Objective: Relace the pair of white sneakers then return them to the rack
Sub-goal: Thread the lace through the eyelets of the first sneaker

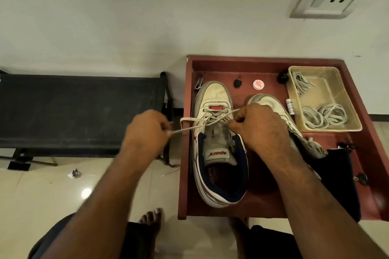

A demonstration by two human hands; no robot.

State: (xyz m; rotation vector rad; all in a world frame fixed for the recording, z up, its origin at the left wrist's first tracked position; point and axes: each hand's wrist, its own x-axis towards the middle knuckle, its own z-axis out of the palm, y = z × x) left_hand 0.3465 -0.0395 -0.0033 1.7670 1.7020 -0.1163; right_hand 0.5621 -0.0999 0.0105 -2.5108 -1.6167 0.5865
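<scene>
A white sneaker (216, 99) with navy lining and red trim lies on the red table (269, 206), toe pointing away from me. Its white lace (189, 120) runs through the upper eyelets and stretches out to the left. My left hand (147, 132) pinches the lace end left of the shoe. My right hand (259, 126) grips the other lace end over the shoe's right side. The second white sneaker (267, 101) lies to the right, mostly hidden behind my right hand and forearm.
A clear plastic tray (336, 126) with several coiled laces sits at the table's right. A small round tin (258, 84), a black knob (237, 83) and a dark cloth (336, 178) lie on the table. The black shoe rack (80, 109) stands to the left.
</scene>
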